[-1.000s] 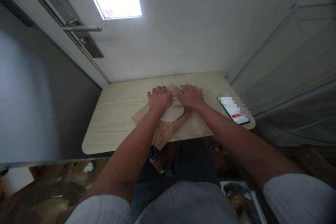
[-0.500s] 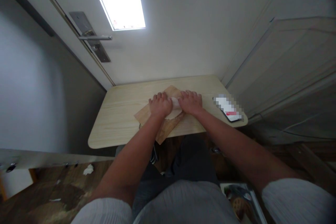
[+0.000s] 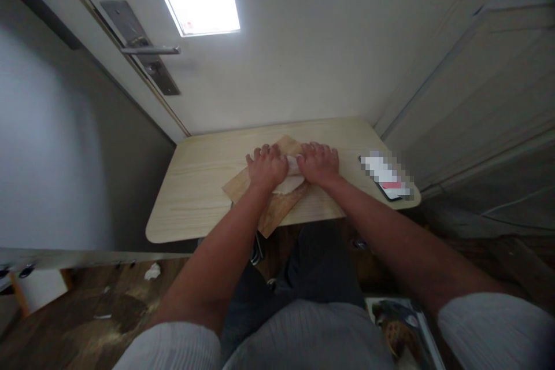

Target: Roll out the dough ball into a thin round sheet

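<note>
We took the rounded, pale wood-grain tabletop as a dial, with twelve toward the white door. From the left, our left hand lay near the dial's centre, at about eleven o'clock on the brown, square-cornered, wood-grained sheet. Its fingers were bent forward, narrowly parted; we could not tell whether they closed around anything beneath.

The sheet lay diamond-wise, corners at nine and twelve, its six o'clock corner jutting past the table's near edge. Upon it, the off-white, flat, soft-looking piece spread between and below our thumbs. Our right hand, at two o'clock of the sheet, matched the left, fingers bent and close together, their grip hidden.

We judged that uneven pressure could skew or crease the pale piece, and that a hard pull toward us could drag the overhanging sheet off. The dark-edged, slim phone sat at three o'clock, just beyond our right forearm; an outward elbow swing might knock it down.
</note>
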`<state>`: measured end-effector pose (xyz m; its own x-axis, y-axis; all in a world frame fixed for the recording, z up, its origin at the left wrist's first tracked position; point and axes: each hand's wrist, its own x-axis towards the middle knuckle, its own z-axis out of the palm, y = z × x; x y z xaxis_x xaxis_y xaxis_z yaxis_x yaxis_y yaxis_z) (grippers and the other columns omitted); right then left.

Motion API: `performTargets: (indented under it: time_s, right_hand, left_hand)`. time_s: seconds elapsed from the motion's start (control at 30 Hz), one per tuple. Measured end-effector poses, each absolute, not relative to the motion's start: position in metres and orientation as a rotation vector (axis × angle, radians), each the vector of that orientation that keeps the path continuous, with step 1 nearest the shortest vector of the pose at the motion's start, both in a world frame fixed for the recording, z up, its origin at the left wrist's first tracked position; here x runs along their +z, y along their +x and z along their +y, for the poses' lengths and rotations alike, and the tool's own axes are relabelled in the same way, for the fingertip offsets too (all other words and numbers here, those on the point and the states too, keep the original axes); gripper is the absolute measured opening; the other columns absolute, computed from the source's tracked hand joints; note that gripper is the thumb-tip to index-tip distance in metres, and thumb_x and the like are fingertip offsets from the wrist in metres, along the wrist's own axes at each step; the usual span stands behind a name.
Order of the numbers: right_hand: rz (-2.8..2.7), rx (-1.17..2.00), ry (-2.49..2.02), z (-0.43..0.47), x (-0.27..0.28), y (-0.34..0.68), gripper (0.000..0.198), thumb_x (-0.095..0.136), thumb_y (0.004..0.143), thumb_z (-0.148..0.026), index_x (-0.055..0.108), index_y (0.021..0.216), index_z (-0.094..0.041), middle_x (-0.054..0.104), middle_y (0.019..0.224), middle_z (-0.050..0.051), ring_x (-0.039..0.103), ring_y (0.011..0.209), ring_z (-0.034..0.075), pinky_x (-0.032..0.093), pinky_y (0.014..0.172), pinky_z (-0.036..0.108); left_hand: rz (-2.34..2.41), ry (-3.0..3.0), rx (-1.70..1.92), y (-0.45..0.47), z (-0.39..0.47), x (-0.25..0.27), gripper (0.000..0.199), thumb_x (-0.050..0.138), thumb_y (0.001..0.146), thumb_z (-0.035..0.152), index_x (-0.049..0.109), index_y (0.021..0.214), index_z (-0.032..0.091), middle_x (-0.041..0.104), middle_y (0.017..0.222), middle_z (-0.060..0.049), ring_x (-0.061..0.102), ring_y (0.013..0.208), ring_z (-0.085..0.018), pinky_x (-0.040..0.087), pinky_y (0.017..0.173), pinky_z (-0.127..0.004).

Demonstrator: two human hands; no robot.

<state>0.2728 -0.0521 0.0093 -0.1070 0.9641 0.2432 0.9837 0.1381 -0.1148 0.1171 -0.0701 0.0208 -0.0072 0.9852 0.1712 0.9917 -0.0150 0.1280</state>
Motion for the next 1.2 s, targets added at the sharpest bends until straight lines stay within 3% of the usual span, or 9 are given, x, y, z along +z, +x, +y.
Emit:
performTargets:
  time_s: [0.37,1.2]
  right_hand:
    - [-2.171,-0.030,-1.942,-0.027,0.010,0.270,0.048,0.037,0.098,-0.047,0.053,0.138,-0.025,0.054,0.142,0.012,0.047,0.124,0.034,0.032,0.102,0.052]
    - [-2.172,0.138,-2.081,0.021,0.015,0.264,0.061,0.040,0.094,-0.055,0.050,0.142,-0.018,0.055,0.139,0.019,0.050,0.125,0.037,0.036,0.101,0.055]
  left_hand:
    - [-2.188,-2.204,-0.411,0.113,-0.041,0.018,0.051,0.025,0.100,0.048,0.051,0.137,0.026,0.055,0.141,-0.012,0.047,0.128,-0.033,0.030,0.108,-0.061]
    - [-2.107,-2.151,-0.424,0.108,-0.004,0.025,0.045,0.024,0.102,0.038,0.063,0.111,0.018,0.066,0.115,-0.015,0.056,0.112,-0.028,0.039,0.093,-0.043]
